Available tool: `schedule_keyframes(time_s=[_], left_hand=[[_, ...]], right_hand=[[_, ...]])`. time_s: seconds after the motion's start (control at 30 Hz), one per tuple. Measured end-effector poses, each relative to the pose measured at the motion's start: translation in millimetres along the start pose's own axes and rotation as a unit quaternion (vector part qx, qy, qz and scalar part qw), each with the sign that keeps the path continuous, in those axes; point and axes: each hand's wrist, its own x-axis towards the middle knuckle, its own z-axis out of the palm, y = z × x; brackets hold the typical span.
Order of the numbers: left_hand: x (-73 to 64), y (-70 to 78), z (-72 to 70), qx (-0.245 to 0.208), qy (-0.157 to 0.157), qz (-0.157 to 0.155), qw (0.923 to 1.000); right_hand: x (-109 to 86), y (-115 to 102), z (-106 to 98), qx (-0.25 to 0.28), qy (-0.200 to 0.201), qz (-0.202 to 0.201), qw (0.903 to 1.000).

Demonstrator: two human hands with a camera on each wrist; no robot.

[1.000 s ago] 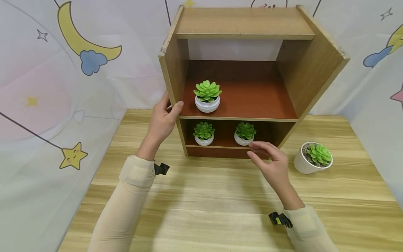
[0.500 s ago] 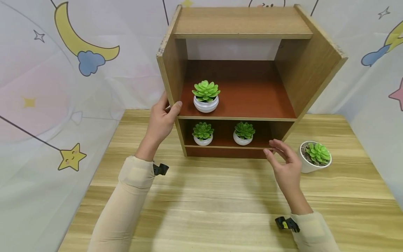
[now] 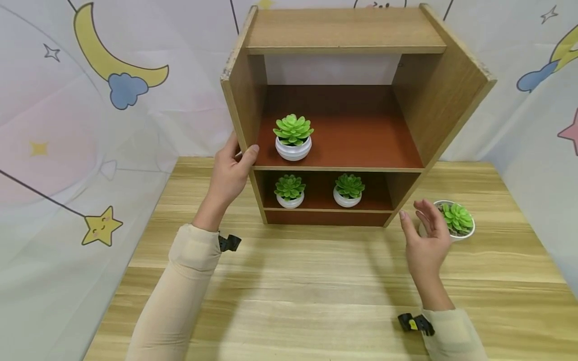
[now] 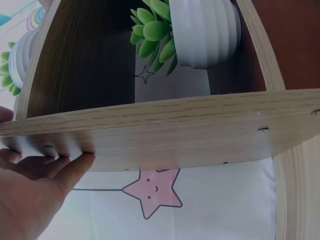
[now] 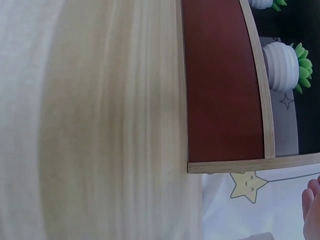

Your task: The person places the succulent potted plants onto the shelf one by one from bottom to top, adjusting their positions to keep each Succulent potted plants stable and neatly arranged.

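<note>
My left hand (image 3: 228, 175) grips the left side panel of the wooden shelf unit (image 3: 343, 32), its thumb at the front edge. In the left wrist view its fingers (image 4: 72, 170) lie along the panel's outer face. My right hand (image 3: 426, 250), holding nothing, hovers with loosely bent fingers right of the unit. It overlaps a succulent in a tall white pot (image 3: 457, 219), partly hiding the pot. One succulent in a ribbed white pot (image 3: 293, 143) stands at the left of the middle shelf. Below it are a left succulent (image 3: 290, 190) and a right succulent (image 3: 348, 189).
The unit stands on a wood-grain table (image 3: 289, 291) close to a cartoon-printed cloth backdrop (image 3: 194, 105). Its right side panel (image 3: 451, 95) rises between the shelves and the tall white pot.
My right hand has moved rightward from beside the lower right succulent to the tall white pot. The left hand keeps its grip on the side panel, and the plants stay put.
</note>
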Motion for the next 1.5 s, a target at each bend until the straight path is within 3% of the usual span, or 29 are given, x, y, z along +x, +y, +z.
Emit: schedule_keyframes(time_s=[0.2, 0.37, 0.5, 0.67, 0.8, 0.9, 1.07, 1.27, 1.37, 1.5], left_hand=[[5.2, -31.9, -1.3, -0.006, 0.007, 0.004, 1.0000], [5.7, -36.6, -3.1, -0.003, 0.007, 0.002, 1.0000], [6.1, -35.8, -2.6, -0.002, 0.001, 0.003, 1.0000], [6.7, -35.7, -2.2, -0.002, 0.003, 0.007, 1.0000], [6.6, -32.6, -2.3, -0.003, 0.006, 0.004, 1.0000], [4.3, -19.3, -2.1, 0.000, 0.005, -0.001, 1.0000], [0.0, 3.6, -1.7, 0.006, 0.000, -0.008, 1.0000], [-0.6, 4.2, -0.7, 0.002, 0.000, -0.007, 1.0000], [-0.9, 4.1, -0.1, 0.000, 0.000, -0.006, 1.0000], [-1.0, 3.8, 0.2, -0.001, 0.000, -0.006, 1.0000]], right_hand=[[-4.0, 16, -10, -0.015, 0.015, 0.026, 0.9994], [-6.7, 20, -19, -0.069, 0.006, 0.075, 0.9948], [-7.5, 23, -29, -0.145, 0.020, 0.126, 0.9811], [-8.0, 25, -42, -0.225, 0.009, 0.188, 0.9562], [-5.3, 23, -51, -0.287, -0.040, 0.233, 0.9283], [-1.7, 22, -59, -0.322, -0.081, 0.265, 0.9055], [4.9, 24, -72, -0.357, -0.136, 0.282, 0.8802], [13.1, 26, -88, -0.381, -0.209, 0.306, 0.8473], [18.2, 25, -96, -0.397, -0.225, 0.324, 0.8289], [23.6, 26, -104, -0.406, -0.223, 0.344, 0.8165]])
